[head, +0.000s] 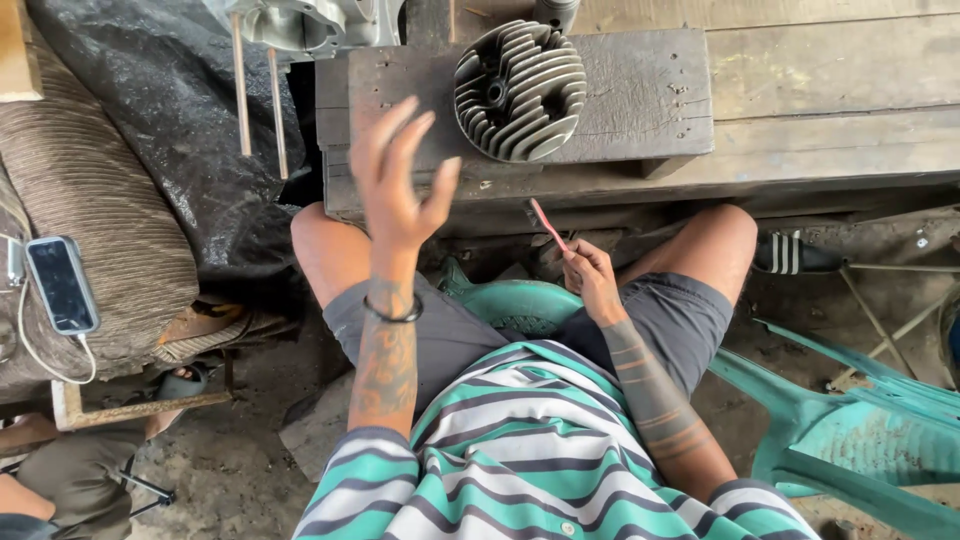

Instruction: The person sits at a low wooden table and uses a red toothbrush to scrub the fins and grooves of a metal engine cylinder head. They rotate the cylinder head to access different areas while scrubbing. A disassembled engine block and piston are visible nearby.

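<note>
My left hand (395, 175) is raised in front of me, fingers spread, holding nothing, just left of a finned grey metal engine cylinder head (519, 90) resting on a dark wooden block (640, 95). My right hand (590, 280) sits lower between my knees, fingers closed on a thin red-handled tool (547, 223) that points up toward the block's edge. A black band circles my left wrist.
A grey engine case with two long studs (262, 95) stands at the back left on black plastic sheeting (170, 100). A phone (62, 285) with a white cable lies on a striped cushion. Turquoise plastic chairs (860, 430) stand to the right. Wooden planks (830, 70) lie behind.
</note>
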